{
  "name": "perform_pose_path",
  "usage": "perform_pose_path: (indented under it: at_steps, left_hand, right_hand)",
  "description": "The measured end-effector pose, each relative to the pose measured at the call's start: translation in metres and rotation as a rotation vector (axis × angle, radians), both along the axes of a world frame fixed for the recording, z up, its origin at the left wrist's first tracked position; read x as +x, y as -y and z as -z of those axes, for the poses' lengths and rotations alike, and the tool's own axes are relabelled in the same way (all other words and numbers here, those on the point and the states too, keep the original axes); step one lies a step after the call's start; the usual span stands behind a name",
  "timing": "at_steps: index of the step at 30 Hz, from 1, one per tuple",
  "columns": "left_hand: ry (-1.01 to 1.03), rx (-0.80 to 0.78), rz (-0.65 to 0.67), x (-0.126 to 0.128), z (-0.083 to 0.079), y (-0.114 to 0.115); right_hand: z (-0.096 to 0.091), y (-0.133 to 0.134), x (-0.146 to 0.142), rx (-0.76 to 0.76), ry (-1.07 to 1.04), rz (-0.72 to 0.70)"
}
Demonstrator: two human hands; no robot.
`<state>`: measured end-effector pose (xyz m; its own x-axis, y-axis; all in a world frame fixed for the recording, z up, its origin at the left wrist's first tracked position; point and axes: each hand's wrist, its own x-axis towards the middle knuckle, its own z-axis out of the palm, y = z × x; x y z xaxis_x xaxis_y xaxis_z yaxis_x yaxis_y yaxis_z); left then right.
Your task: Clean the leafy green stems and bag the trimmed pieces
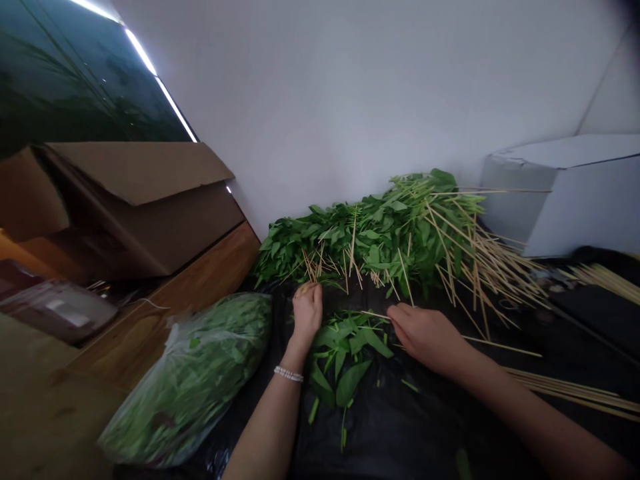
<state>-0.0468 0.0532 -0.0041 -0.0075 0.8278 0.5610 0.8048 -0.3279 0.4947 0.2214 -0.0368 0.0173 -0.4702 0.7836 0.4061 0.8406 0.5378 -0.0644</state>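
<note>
My right hand (423,333) pinches a thin wooden skewer (503,347), whose tip points left over the loose leaves. My left hand (307,308), with a white beaded bracelet at the wrist, is closed at the front edge of the leafy pile; what its fingers hold, if anything, is hidden. Between and below both hands lie loose green leaves (353,383) and cut stem pieces on a black plastic sheet (400,433). Behind them, a long heap of leafy greens (370,230) with many skewers stuck in it runs along the wall.
A clear plastic bag of greens (200,380) lies at the left. Beyond it stands an open cardboard box (150,213) beside a wooden board (200,287). At right are several bare skewers (575,392) and a white box (585,193) against the pale wall (340,100).
</note>
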Motion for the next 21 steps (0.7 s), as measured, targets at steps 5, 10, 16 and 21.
perform_pose_path:
  at_steps: [5,10,16,21]
  left_hand:
    - [0.269,-0.104,0.157,0.001,-0.022,0.009]
    - [0.23,-0.094,0.265,0.008,-0.031,0.015]
    - [0.303,-0.52,0.454,-0.007,-0.045,0.018]
    - [0.233,-0.598,0.457,-0.016,-0.056,0.019]
  right_hand:
    - [0.003,-0.002,0.001,0.049,-0.018,0.011]
    - [0.004,-0.003,0.002,0.074,-0.003,0.028]
    - [0.002,-0.001,0.002,0.042,0.015,0.028]
    - [0.001,0.0,0.0,0.005,0.018,0.009]
